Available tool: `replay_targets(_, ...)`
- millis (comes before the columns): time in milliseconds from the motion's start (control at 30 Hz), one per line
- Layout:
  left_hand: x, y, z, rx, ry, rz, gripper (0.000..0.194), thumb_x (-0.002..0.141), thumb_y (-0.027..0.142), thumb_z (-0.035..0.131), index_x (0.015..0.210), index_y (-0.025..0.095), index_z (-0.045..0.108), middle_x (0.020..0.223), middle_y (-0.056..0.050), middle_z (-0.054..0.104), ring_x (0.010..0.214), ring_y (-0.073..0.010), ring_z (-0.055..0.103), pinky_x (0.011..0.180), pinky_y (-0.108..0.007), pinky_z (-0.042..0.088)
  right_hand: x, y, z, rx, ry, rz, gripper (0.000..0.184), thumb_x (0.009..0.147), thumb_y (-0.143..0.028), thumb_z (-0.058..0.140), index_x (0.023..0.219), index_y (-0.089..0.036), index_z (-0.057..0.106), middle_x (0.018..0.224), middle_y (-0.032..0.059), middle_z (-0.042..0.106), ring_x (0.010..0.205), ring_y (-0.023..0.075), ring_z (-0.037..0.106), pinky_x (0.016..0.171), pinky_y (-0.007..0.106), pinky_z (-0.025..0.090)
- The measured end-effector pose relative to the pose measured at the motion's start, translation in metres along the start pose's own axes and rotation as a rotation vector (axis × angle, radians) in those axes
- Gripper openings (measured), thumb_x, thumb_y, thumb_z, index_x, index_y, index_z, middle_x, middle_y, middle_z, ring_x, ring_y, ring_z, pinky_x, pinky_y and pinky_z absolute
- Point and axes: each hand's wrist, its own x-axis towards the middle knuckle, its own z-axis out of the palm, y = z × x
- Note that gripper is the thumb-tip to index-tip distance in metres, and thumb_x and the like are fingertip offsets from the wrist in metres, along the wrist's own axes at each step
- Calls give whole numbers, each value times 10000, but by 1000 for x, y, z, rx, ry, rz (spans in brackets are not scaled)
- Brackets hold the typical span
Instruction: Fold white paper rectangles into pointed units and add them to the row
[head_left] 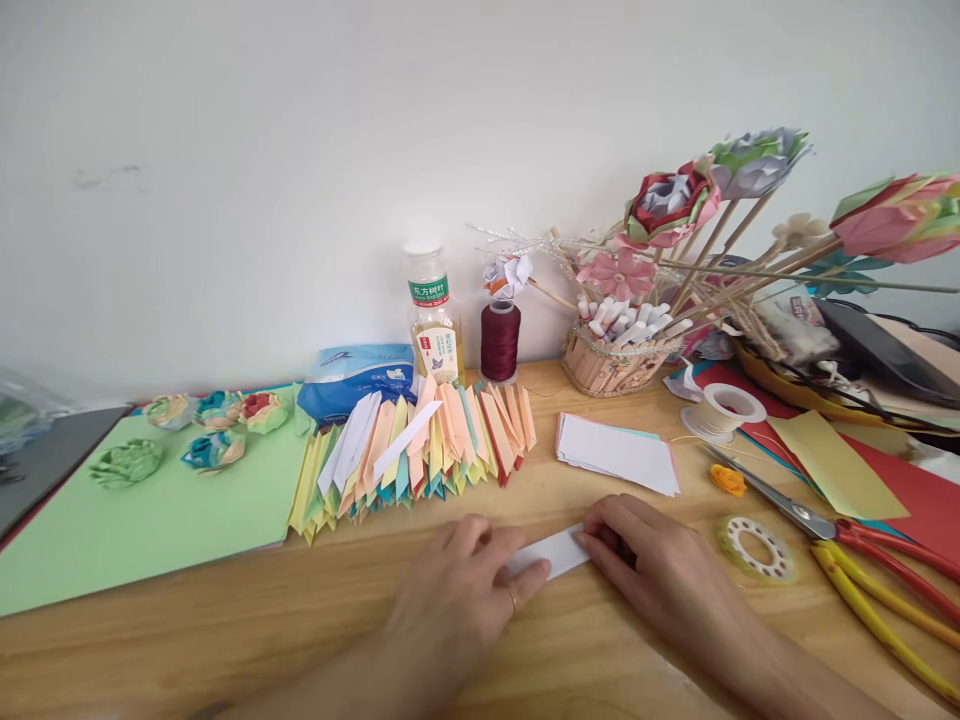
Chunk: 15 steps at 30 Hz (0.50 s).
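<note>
A narrow white paper strip [551, 553] lies on the wooden table between my two hands. My left hand [472, 575] is closed around its left end, thumb along the near edge and fingers on top. At the other end, the thumb and fingers of my right hand [637, 550] pinch the paper. Just beyond my right hand sits a stack of rectangular paper slips [619, 453], a white one uppermost. Past my left hand stands a dense row of folded paper pieces [420, 445] in yellow, peach, white, green and blue.
Green sheets [225, 500] bear several paper flowers. A wipes pack [356, 380], a bottle [435, 320] and a thread spool [499, 340] stand along the wall. To the right are a basket [615, 360], a tape roll [756, 548], scissors [806, 520] and yellow-handled pliers [862, 600].
</note>
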Motion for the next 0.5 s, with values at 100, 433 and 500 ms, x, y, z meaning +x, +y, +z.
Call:
replay_targets(100, -2, -1, 4, 63, 71, 92, 260, 948, 212, 458, 1185, 258, 556, 1089, 3, 625, 866, -172, 467, 724, -291, 411, -1, -2, -4, -61, 163, -200, 191, 904, -176, 419, 844, -172, 600, 760, 54, 660, 664, 167, 618, 577, 298, 502)
replay_targets(433, -3, 1, -5, 264, 75, 204, 266, 970, 216, 396, 1176, 212, 565, 1285, 57, 550, 1020, -180, 475, 838, -371, 346, -19, -18, 0, -286, 111, -576, 447, 813, -52, 400, 1228, -110, 556, 1218, 109, 596, 1135, 220, 552, 913, 371, 510)
replay_targets(500, -4, 3, -7, 321, 44, 251, 300, 972, 211, 363, 1205, 175, 549, 1304, 0, 537, 1071, -190, 467, 865, -385, 344, -20, -15, -1, -267, 50, -548, 517, 790, -43, 401, 1295, -106, 491, 1273, 116, 547, 1183, 220, 507, 956, 385, 476)
